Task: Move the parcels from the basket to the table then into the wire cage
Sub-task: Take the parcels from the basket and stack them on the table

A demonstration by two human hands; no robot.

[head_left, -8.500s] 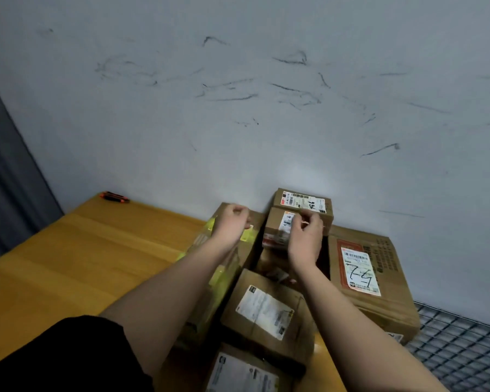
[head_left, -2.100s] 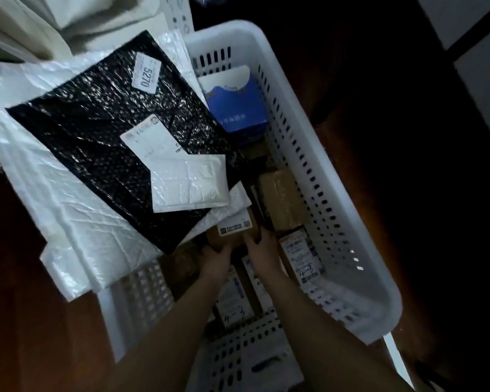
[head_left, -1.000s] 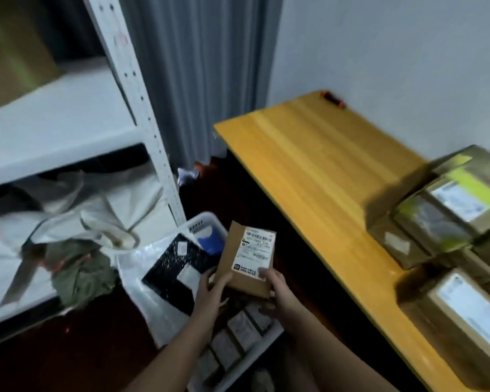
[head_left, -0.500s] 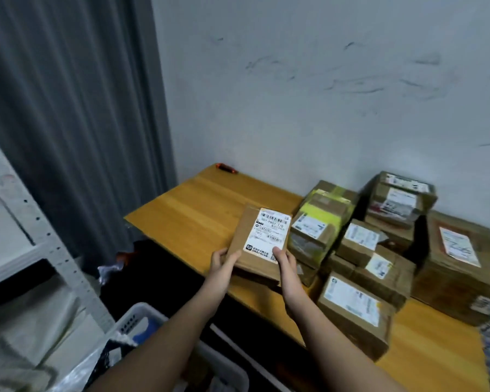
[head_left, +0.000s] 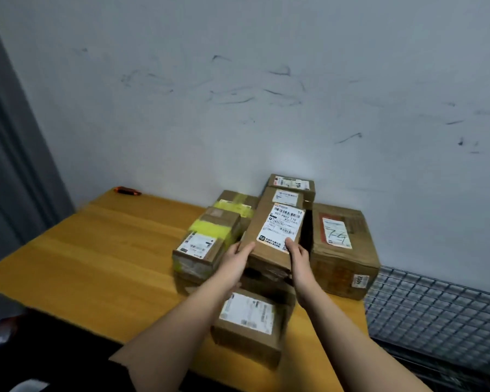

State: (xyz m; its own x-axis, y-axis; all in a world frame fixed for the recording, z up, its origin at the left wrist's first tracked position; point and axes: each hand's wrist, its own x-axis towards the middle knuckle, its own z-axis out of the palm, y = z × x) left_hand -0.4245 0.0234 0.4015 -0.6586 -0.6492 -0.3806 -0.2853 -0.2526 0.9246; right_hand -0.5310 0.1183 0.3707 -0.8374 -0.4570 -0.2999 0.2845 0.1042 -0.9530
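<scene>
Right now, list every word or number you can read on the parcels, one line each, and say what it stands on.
"507-P802 770": white label on the held parcel, gripped by the left hand and right hand.
"7-4": handwritten on the label of the large box.
"1001", uncertain: small sticker on that box's near side.
Labels on the yellow-taped box, the front box and the two stacked back boxes: too blurred to read.

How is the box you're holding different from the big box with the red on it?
The held box is smaller and is gripped by the left hand and right hand; the big box rests untouched on the table. Its label is printed; the big box's label has handwriting. Both are brown cardboard.
</scene>
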